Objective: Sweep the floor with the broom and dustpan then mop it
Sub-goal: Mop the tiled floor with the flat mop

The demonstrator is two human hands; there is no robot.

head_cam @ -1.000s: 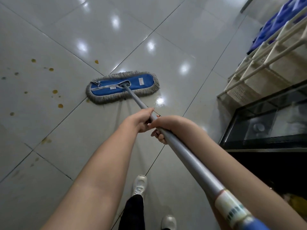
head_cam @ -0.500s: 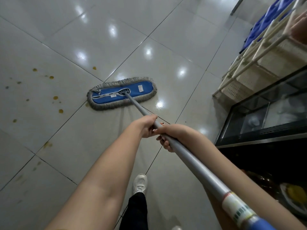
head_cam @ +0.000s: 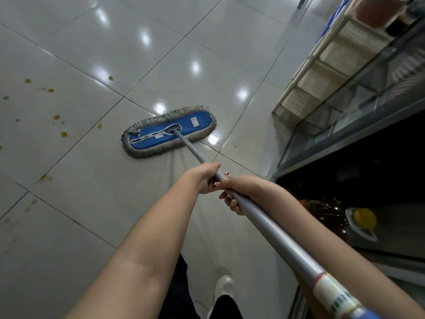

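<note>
A flat blue mop head (head_cam: 169, 131) with a grey fringe lies on the glossy tiled floor (head_cam: 80, 54). Its grey handle (head_cam: 271, 229) runs back toward me to the lower right. My left hand (head_cam: 203, 178) grips the handle ahead, and my right hand (head_cam: 239, 192) grips it just behind, the two hands touching. Several brown stains (head_cam: 60, 125) dot the tiles to the left of the mop head. A wet streak trails behind the mop.
A cream rack of perforated baskets (head_cam: 326, 72) stands along the right wall. Below it a glass-topped dark counter (head_cam: 345, 125) holds a dish with something yellow (head_cam: 364, 218). My white shoe (head_cam: 224, 288) and dark trouser legs show at the bottom.
The mop head has slid to the right and nearer to the counter, away from the stains. Both hands kept their grip on the handle.
</note>
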